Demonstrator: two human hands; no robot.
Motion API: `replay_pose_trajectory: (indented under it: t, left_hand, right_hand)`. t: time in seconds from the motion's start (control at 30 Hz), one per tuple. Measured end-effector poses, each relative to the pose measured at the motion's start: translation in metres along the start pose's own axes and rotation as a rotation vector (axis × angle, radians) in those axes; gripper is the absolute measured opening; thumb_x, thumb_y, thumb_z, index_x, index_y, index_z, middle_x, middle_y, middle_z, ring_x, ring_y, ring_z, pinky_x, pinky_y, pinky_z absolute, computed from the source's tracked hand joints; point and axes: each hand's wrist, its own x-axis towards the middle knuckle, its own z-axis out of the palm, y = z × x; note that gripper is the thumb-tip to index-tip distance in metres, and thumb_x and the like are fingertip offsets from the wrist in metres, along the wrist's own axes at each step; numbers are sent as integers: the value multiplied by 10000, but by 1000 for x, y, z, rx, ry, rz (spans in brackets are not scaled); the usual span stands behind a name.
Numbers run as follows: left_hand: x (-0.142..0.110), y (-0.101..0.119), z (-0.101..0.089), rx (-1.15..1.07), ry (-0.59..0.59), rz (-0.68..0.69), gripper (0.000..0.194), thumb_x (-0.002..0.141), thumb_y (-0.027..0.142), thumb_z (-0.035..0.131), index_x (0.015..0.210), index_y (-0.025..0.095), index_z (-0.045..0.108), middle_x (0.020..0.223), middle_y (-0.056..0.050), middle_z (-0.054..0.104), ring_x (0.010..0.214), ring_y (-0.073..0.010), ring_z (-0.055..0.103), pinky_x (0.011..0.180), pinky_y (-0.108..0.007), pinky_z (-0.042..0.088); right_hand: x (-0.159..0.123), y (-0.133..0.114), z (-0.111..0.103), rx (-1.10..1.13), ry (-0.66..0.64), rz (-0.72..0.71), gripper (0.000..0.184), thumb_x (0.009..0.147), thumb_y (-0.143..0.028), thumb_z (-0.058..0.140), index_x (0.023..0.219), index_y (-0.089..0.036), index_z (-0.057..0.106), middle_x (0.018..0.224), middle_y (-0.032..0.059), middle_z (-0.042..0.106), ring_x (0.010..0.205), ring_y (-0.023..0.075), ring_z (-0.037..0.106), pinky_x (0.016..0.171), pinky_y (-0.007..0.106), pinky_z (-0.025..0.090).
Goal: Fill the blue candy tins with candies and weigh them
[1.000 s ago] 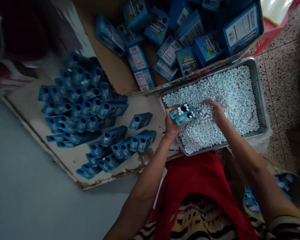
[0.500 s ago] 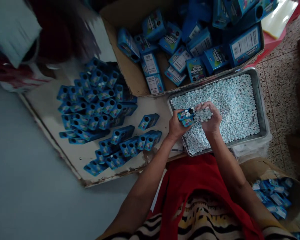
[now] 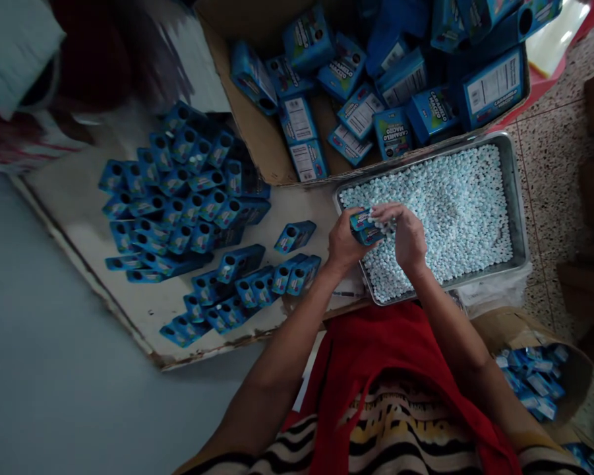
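My left hand (image 3: 343, 245) grips a pair of small blue boxes (image 3: 364, 227) over the left edge of a metal tray (image 3: 518, 204) full of small white-blue candies (image 3: 455, 211). My right hand (image 3: 406, 237) is cupped against the boxes' tops, fingers closed round a handful of candies that it presses onto them. Both hands meet above the tray's near left corner.
Several open blue boxes (image 3: 188, 191) stand in rows on a worn white board (image 3: 143, 310) to the left. A cardboard carton (image 3: 257, 138) of larger blue boxes (image 3: 390, 132) lies behind the tray. A basket (image 3: 534, 382) with blue boxes sits at lower right on the speckled floor.
My right hand scooped candies from the tray, rose, and now tips over onto the boxes held in my left hand. The view shifted slightly.
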Motion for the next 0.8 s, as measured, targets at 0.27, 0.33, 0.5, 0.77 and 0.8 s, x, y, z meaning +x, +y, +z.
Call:
replay_pose_trajectory:
  t: [0.27,0.33,0.5,0.77,0.8]
  left_hand:
    - [1,-2,21,-227,-21,107,846,725,613,1026,1383,273,616,1396,-104,795,1217,-321,818,1026,-450,684]
    - [0,-1,25,-237,-15,120,842,728,615,1028,1374,275,607,1364,-106,806,1181,-309,828,1002,-446,692]
    - [-5,-1,26,-184,-65,128,857,741,609,1024,1399,278,586,1410,-119,787,1248,-309,808,1070,-468,674]
    - [-11,-7,10,-5,-4,67,891,687,530,1064,1377,250,575,1277,-97,791,1124,-299,816,976,-404,661]
    - [-10,-6,8,25,-13,64,876,684,500,1065,1368,246,580,1261,-94,792,1118,-304,815,968,-399,657]
  right_hand:
    - [-36,30,-166,-836,690,-65,425,945,-583,742,1187,-234,742,1318,136,699,1278,314,654,1111,519,563]
    - [-35,54,-194,-1046,785,-17,574,984,-600,660,1359,-165,679,1395,210,663,1325,357,626,1179,596,514]
    - [8,101,-161,-1323,607,-73,806,906,-652,771,1518,-152,612,1556,265,553,1519,453,484,1288,707,380]
    - [64,84,-111,-335,389,174,305,771,-516,804,886,-262,679,890,20,714,907,248,697,849,396,618]
    - [61,77,-106,-106,331,247,350,745,-556,824,868,-262,679,835,8,694,839,235,690,759,369,606]
